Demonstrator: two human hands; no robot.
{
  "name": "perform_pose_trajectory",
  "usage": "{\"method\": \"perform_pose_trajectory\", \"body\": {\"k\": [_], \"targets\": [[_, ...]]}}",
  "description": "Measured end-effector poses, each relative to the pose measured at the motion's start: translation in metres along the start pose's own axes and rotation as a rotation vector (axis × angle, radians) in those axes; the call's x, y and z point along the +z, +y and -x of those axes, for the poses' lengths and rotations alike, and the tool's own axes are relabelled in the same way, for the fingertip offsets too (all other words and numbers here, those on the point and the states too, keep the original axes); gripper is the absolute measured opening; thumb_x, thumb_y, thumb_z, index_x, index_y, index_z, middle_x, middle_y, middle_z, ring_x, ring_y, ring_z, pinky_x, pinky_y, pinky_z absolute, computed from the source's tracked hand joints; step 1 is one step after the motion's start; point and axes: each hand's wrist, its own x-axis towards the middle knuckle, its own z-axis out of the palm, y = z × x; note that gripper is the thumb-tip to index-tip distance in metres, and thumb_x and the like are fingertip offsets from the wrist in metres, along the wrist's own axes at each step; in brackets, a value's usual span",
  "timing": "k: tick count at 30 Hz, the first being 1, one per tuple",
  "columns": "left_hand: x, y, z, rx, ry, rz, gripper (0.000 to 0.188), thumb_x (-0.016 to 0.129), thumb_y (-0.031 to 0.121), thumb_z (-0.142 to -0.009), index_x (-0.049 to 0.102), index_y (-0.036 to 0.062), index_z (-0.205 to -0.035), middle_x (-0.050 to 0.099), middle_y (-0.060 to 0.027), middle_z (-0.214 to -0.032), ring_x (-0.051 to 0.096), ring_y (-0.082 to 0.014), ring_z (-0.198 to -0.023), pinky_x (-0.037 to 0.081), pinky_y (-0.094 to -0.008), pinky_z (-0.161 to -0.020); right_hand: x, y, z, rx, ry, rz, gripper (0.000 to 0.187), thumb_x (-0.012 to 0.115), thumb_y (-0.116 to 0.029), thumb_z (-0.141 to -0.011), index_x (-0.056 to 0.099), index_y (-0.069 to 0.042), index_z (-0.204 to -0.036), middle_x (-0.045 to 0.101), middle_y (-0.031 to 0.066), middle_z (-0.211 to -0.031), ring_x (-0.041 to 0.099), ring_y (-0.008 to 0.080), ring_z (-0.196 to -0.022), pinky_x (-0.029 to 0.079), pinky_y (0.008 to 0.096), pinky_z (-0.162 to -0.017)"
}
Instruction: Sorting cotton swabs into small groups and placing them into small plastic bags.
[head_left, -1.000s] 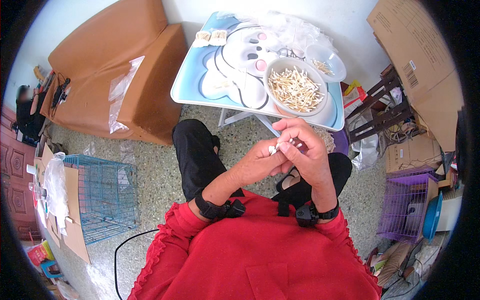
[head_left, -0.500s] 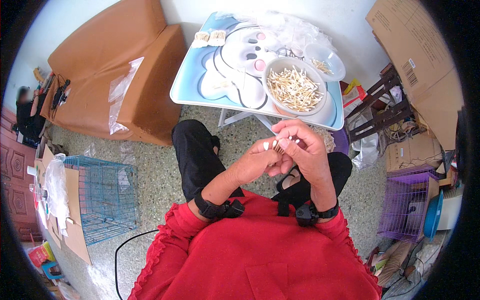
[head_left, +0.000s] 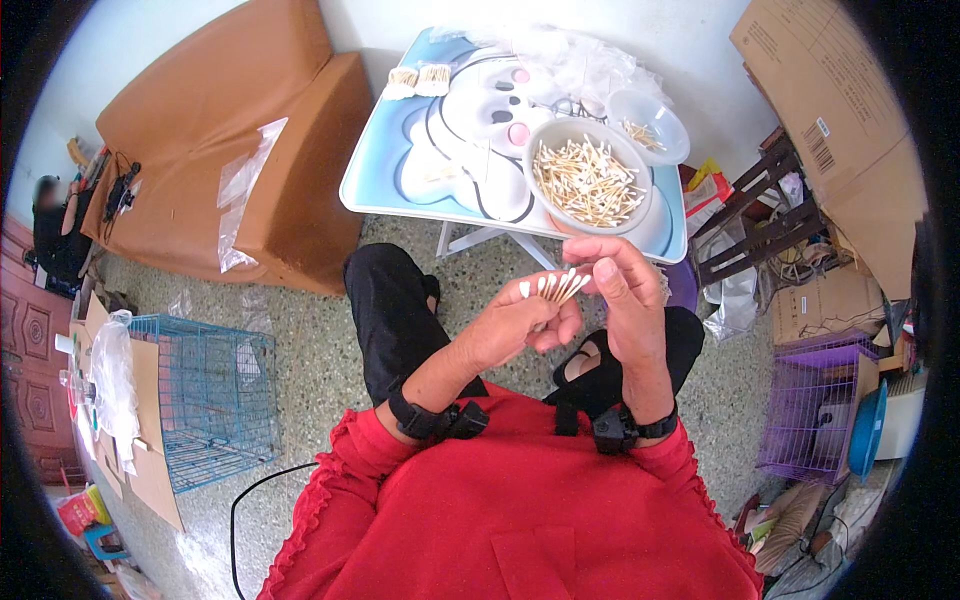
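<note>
In front of my body, my left hand [head_left: 500, 332] is closed around a small bunch of cotton swabs [head_left: 563, 287], whose white tips fan out above the fingers. My right hand [head_left: 634, 315] is raised just to the right of the bunch, thumb and fingers apart, with nothing visible in its grasp. Beyond the hands, a pale round bowl [head_left: 531, 172] full of loose cotton swabs [head_left: 590, 180] stands on a small blue-and-white cartoon-printed table [head_left: 375, 175]. A translucent bowl [head_left: 678, 135] behind it has a few more swabs inside.
Two swab bundles [head_left: 432, 79] lie at the table's far left, with clear plastic bags [head_left: 600, 60] along its back. A brown sofa [head_left: 310, 170] is left; a blue wire cage [head_left: 220, 400] stands nearer. Right are cardboard boxes [head_left: 840, 110] and a purple cage [head_left: 810, 425]. A person [head_left: 55, 230] is far left.
My right hand has drawn slightly away from the bunch and its fingers have spread. The swabs in my left hand now fan out in plain view.
</note>
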Motion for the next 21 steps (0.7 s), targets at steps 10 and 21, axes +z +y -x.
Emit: {"method": "perform_pose_trajectory", "body": {"k": [10, 21], "targets": [[-0.005, -0.005, -0.001, 0.019, 0.013, 0.017, 0.02, 0.043, 0.012, -0.079, 0.049, 0.0021, -0.095, 0.052, -0.005, -0.068, 0.04, -0.0075, -0.05, 0.031, -0.0199, -0.043, -0.001, 0.008, -0.002, -0.052, 0.001, 0.037, 0.009, 0.058, -0.006, -0.084, 0.055, -0.002, -0.092, 0.056, 0.009, -0.106, 0.053, 0.0117, -0.092, 0.043, 0.0276, -0.083], [-0.006, -0.004, -0.003, 0.005, -0.017, -0.028, 0.013, 0.039, 0.01, -0.081, 0.05, 0.0042, -0.086, 0.052, -0.0018, -0.069, 0.041, -0.0058, -0.051, 0.031, -0.0185, -0.044, 0.0, 0.01, -0.004, -0.09, 0.015, 0.074, 0.009, 0.054, 0.0, -0.084, 0.056, -0.002, -0.093, 0.056, 0.0095, -0.106, 0.053, 0.0124, -0.094, 0.044, 0.0273, -0.082]]}}
